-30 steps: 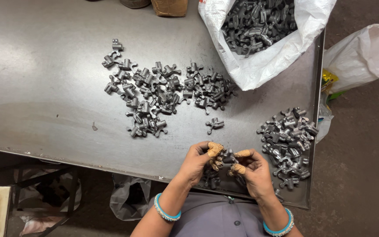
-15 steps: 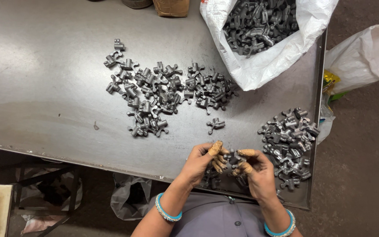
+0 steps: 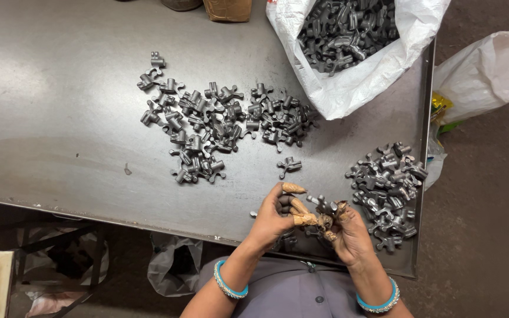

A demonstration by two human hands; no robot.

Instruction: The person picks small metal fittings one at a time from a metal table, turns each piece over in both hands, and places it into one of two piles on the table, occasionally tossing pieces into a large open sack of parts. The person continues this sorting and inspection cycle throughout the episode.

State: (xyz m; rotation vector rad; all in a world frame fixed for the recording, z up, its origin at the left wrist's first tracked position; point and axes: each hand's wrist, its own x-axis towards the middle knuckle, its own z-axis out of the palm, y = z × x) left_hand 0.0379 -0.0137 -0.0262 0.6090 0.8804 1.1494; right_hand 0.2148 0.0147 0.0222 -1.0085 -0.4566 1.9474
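My left hand [image 3: 277, 218] and my right hand [image 3: 349, 232] meet over the near edge of a grey metal table [image 3: 60, 118]. Both wear tan finger covers. Between them they hold a small dark forked metal part [image 3: 323, 207]. A big loose pile of the same parts [image 3: 219, 123] lies mid-table, beyond my left hand. A smaller heap [image 3: 387, 182] sits just right of my right hand. One single part [image 3: 288, 165] lies apart, just past my fingers.
A white sack [image 3: 354, 53] full of the same parts lies open at the far right of the table. Another white bag [image 3: 484, 70] hangs off the right edge. A brown box [image 3: 228, 9] stands at the far edge. A grey bag [image 3: 172, 265] hangs below the table.
My hands have stayed at the near edge, turning the part between the fingers. My left forefinger has lifted and now points outward. The piles have not moved.
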